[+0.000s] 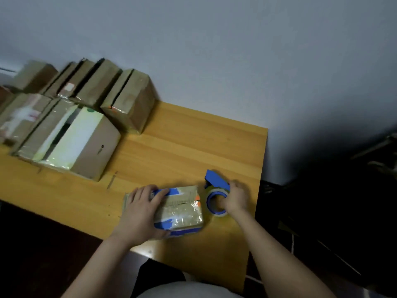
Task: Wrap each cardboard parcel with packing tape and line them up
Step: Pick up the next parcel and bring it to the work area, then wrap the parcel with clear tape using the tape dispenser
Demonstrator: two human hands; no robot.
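Tabletop orange wood, against grey wall; parcels grouped far-left.

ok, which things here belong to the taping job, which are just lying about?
Job: small tape-wrapped cardboard parcel, held by left hand; blue tape dispenser with clear roll, gripped by right hand; brown cardboard parcels lined up behind.
Lying about: dark, blurred clutter right of the yellow wooden table.

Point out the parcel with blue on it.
The small parcel held by the left hand, beside the tape dispenser. The parcels lined up at back left show no blue.
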